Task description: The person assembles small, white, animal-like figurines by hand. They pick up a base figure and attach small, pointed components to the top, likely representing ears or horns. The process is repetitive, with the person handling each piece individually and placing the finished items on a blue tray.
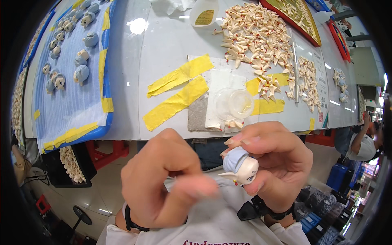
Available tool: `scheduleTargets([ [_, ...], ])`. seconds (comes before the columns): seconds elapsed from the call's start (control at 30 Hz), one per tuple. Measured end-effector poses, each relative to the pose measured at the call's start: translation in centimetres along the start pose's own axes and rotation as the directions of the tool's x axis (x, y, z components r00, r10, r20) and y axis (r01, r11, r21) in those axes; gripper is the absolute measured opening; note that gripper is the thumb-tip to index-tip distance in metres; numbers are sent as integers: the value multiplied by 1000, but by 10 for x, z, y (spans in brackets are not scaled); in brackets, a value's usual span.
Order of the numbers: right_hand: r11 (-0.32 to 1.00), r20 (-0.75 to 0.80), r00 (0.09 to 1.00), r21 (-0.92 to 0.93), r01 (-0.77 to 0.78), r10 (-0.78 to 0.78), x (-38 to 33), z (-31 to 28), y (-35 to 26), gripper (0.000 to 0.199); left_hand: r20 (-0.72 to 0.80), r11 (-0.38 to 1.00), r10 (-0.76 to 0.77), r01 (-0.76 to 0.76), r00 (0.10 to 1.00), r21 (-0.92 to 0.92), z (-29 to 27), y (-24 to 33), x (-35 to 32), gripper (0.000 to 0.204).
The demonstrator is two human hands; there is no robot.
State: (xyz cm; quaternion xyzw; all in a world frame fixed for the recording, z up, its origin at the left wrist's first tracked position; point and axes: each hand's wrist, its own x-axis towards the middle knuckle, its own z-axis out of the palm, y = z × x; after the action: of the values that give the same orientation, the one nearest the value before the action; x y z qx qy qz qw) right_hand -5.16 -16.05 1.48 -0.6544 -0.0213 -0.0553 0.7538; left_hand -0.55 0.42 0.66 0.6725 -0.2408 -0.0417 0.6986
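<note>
My right hand [277, 159] grips a small doll head [246, 171] between thumb and fingers. The head has pale blue hair, a painted eye, and one pointed ear with a red mark sticking out toward the left. My left hand [163, 179] is close beside it on the left, its fingers curled in. Its thumb side is blurred, and whatever it may hold is hidden. Just beyond the hands, two round clear plastic cups [241, 104] sit on a white sheet [216, 81] at the table edge. A few ear pieces [233, 124] lie in front of the cups.
A large heap of pointed ear pieces [257, 32] covers the far middle, with more beside a metal bar [295, 69]. At left, a blue tray [107, 126] lined with cloth holds several doll heads [81, 74]. Yellow tape strips [175, 102] and a bottle [203, 14] are also on the table.
</note>
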Motion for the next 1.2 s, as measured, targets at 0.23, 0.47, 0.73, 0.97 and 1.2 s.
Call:
scheduleTargets([
  [0.23,991,84,996,-132,26,-15,-2,-7,-4,44,115,957,20,-52,993,285,6,13,8,18],
  [0.47,999,56,998,-36,-35,37,-4,-8,-1,43,106,972,7,-32,994,235,11,12,5,21],
  [0.73,993,62,997,-108,55,-48,-5,-13,1,48,-31,948,25,-14,999,319,12,11,8,24],
  [0.97,890,-551,805,-451,-67,-218,1,-114,-53,37,-428,906,-10,189,904,378,-48,16,13,33],
  [1.2,613,-650,684,-699,-368,-331,-2,-243,-51,38,-458,805,210,113,864,583,-95,3,24,18],
])
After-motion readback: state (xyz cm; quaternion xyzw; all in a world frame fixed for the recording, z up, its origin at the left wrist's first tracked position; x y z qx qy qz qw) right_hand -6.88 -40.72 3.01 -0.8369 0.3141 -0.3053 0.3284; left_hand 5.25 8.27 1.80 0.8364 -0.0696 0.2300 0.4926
